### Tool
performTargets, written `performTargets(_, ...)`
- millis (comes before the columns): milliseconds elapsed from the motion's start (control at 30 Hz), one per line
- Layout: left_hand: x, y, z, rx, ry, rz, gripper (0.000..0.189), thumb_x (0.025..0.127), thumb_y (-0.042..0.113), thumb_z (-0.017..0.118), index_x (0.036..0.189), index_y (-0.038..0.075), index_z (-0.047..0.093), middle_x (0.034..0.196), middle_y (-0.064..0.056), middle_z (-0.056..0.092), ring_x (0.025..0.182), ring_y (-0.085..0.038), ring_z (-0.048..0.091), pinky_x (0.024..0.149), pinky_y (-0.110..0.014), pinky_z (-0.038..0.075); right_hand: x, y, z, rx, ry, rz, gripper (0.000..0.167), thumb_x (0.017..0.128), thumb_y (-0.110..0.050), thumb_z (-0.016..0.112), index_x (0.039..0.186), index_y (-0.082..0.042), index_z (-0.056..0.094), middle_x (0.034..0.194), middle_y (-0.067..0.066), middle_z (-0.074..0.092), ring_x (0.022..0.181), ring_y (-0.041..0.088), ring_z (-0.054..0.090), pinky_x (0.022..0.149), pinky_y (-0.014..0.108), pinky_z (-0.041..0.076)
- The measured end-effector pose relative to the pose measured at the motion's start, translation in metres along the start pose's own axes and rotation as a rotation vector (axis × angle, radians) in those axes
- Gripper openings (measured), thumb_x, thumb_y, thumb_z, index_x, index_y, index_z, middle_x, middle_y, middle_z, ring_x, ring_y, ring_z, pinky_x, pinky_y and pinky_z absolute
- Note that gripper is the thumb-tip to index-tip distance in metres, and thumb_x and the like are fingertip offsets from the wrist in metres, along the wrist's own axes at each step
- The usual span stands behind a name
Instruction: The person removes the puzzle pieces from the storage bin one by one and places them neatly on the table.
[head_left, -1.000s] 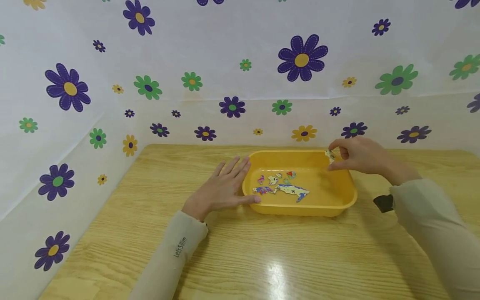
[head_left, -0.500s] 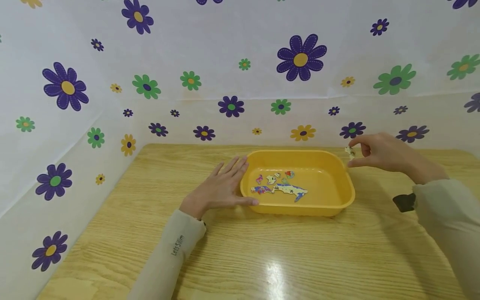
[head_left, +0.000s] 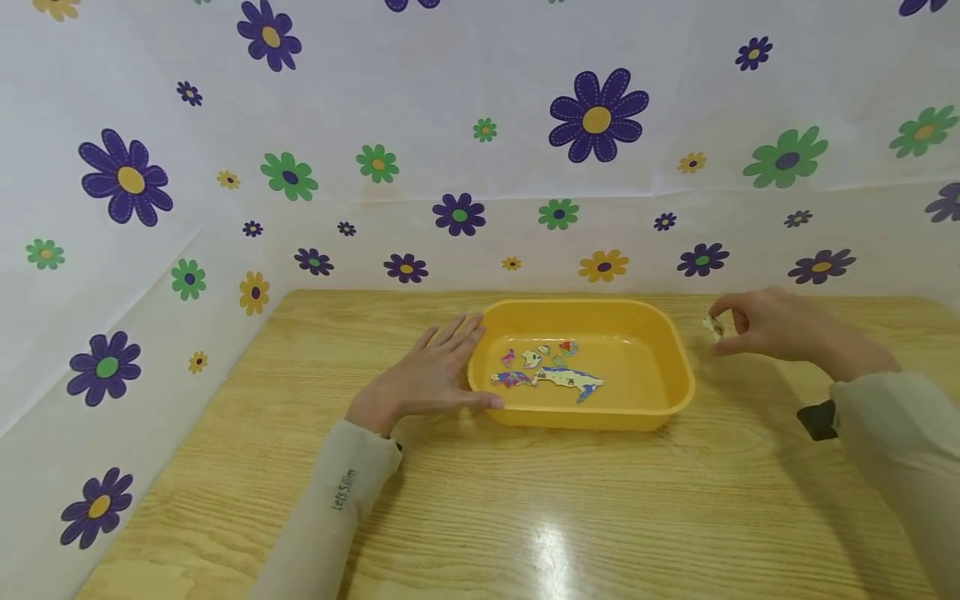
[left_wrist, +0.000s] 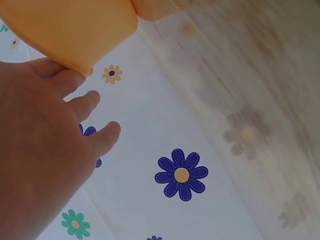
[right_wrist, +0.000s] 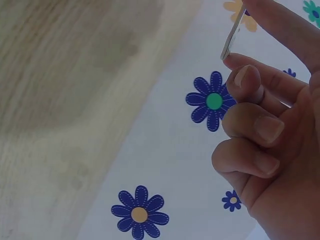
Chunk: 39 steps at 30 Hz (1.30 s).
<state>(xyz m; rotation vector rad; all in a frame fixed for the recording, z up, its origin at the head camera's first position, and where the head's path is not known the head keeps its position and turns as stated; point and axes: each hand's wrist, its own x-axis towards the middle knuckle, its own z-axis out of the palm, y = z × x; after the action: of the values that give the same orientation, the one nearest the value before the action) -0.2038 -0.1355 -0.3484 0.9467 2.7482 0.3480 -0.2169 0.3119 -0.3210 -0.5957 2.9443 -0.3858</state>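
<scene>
A yellow plastic tub (head_left: 581, 419) stands on the table. Several small, flat printed pieces of irregular shape lie in its left half; the largest, a cream and blue piece (head_left: 572, 379), is near the front wall. Fingers spread, my left hand (head_left: 423, 375) rests on the tub's left end, its thumb on the front rim. Beyond the tub's right end, just above the tabletop, my right hand (head_left: 780, 329) pinches a small cream printed piece (head_left: 715, 327) between thumb and index finger. Its thin edge (right_wrist: 233, 32) shows in the right wrist view, with the other fingers curled.
The light wood-grain table (head_left: 465, 508) extends in front of the tub and to both sides. A white flowered sheet (head_left: 420, 92) rises behind the table and along its left side. A dark object (head_left: 817, 420) sits at the right sleeve's cuff.
My right hand has carried the small cream piece from over the tub out past its right end, then lowered it toward the table. My left hand has stayed on the tub.
</scene>
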Motion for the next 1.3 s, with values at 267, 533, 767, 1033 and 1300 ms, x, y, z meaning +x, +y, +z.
performTargets(267, -0.002, 0.0, -0.002, -0.028, 0.005, -0.014, 0.11, 0.089, 0.063, 0.065, 0.161, 0.0, 0.011, 0.169, -0.014, 0.001, 0.155, -0.029, -0.004, 0.123, -0.053, -0.001, 0.002, 0.003, 0.012, 0.003, -0.067, 0.017, 0.052, 0.085, -0.031, 0.082, 0.116, 0.007, 0.064, 0.078, 0.003, 0.056, 0.068, 0.019, 0.05, 0.058, 0.033, 0.046)
performTargets(533, -0.002, -0.005, 0.0, -0.104, 0.011, 0.002, 0.112, 0.087, 0.064, 0.066, 0.161, -0.001, 0.013, 0.17, -0.013, -0.002, 0.155, -0.029, -0.002, 0.123, -0.054, 0.001, 0.009, 0.008, 0.022, -0.003, -0.075, -0.016, 0.052, 0.082, -0.031, 0.084, 0.111, 0.007, 0.066, 0.075, 0.001, 0.056, 0.067, 0.018, 0.05, 0.058, 0.032, 0.045)
performTargets(767, -0.003, -0.006, 0.0, -0.13, 0.006, 0.017, 0.128, 0.08, 0.094, 0.035, 0.161, -0.001, 0.011, 0.169, -0.014, -0.003, 0.155, -0.03, -0.002, 0.122, -0.055, 0.0, 0.011, 0.007, 0.023, -0.027, -0.092, -0.007, 0.059, 0.081, -0.032, 0.085, 0.115, 0.011, 0.064, 0.075, 0.002, 0.057, 0.067, 0.018, 0.05, 0.059, 0.033, 0.047)
performTargets(1033, -0.002, -0.005, 0.0, -0.115, 0.018, 0.014, 0.118, 0.086, 0.081, 0.05, 0.162, 0.001, 0.009, 0.17, -0.013, -0.003, 0.155, -0.029, -0.002, 0.122, -0.056, 0.001, 0.011, 0.0, 0.008, 0.002, -0.067, -0.004, 0.059, 0.083, -0.028, 0.084, 0.119, 0.013, 0.061, 0.075, 0.003, 0.056, 0.067, 0.018, 0.05, 0.059, 0.033, 0.047)
performTargets(1300, -0.001, -0.006, 0.002, -0.134, 0.011, 0.006, 0.115, 0.088, 0.073, 0.057, 0.162, 0.004, 0.004, 0.17, -0.01, -0.005, 0.155, -0.024, -0.006, 0.122, -0.055, -0.002, 0.017, -0.021, -0.012, 0.012, 0.023, -0.096, 0.049, 0.085, -0.021, 0.083, 0.119, 0.009, 0.065, 0.07, -0.003, 0.05, 0.062, 0.015, 0.044, 0.057, 0.029, 0.04)
